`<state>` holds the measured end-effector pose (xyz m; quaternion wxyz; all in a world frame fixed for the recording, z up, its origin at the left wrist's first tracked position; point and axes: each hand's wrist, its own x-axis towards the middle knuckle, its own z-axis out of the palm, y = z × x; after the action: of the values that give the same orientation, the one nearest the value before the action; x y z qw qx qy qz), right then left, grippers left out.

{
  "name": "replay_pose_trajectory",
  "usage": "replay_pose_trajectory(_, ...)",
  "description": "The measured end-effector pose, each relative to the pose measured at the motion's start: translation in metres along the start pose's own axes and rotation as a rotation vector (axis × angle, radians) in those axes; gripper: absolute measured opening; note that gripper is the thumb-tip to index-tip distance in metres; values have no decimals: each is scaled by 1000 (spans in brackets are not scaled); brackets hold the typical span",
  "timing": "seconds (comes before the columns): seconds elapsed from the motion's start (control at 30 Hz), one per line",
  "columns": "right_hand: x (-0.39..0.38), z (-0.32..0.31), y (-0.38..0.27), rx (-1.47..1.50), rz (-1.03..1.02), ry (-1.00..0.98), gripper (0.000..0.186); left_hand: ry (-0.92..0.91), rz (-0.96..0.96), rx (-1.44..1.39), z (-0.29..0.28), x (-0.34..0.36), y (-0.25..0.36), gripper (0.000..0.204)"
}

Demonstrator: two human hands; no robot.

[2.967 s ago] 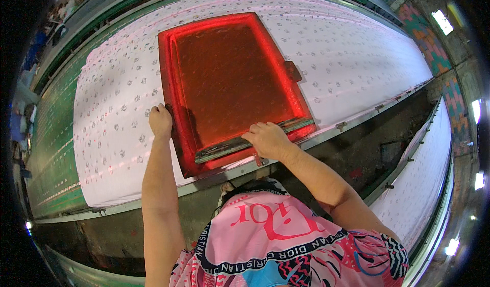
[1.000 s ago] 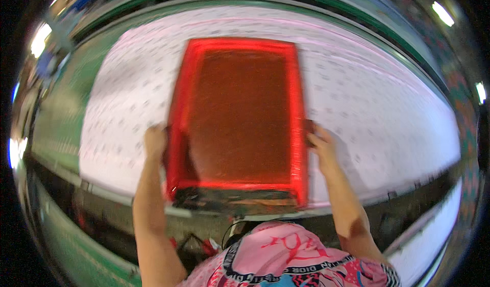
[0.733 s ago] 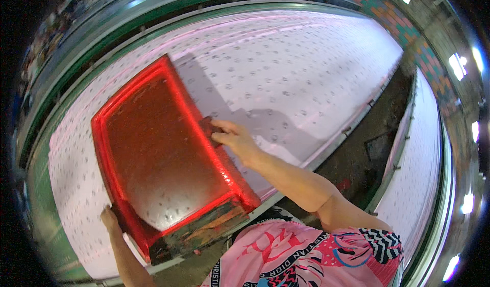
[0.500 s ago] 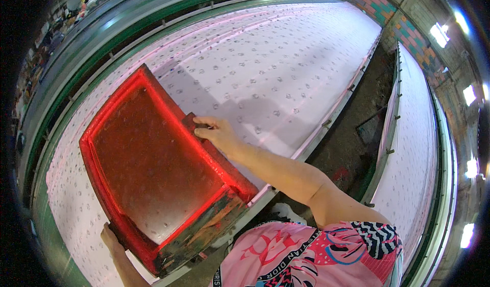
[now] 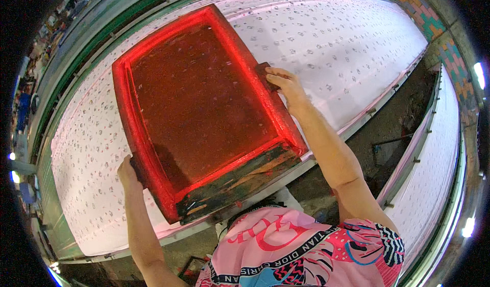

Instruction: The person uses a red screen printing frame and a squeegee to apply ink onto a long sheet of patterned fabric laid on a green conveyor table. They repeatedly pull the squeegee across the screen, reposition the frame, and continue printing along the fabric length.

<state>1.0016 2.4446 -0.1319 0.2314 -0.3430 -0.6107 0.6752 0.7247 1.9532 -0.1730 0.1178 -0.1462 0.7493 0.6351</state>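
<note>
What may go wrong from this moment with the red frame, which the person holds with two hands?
Smearing: the red frame is over white fabric bearing small motifs, so a slip might mark it.

Tilting: the left hand and right hand hold only its two sides, so one end may dip.

Knocking: the dark wooden board at its near end is close to the pale rail and might bump it.

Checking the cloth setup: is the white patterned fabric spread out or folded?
Spread out: the fabric extends broadly past both sides of the red-edged frame.
</note>
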Motion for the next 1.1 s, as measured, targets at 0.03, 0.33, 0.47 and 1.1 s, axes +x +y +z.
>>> replay_pose_trajectory(0.03, 11, -24, 1, -9, 11, 3, 52, -29, 21, 37, 12, 4, -15, 33)
replay_pose_trajectory(0.33, 58, -172, -7, 92, 81, 94, 49, -14, 58, -27, 168, -103, -31, 29)
replay_pose_trajectory(0.47, 82, -224, 14, 72, 108, 59, 48, -6, 110, -22, 207, -129, -31, 28)
replay_pose_trajectory(1.1, 96, -281, 39, -137, -61, 24, 51, -8, 109, 24, 253, -130, -57, 29)
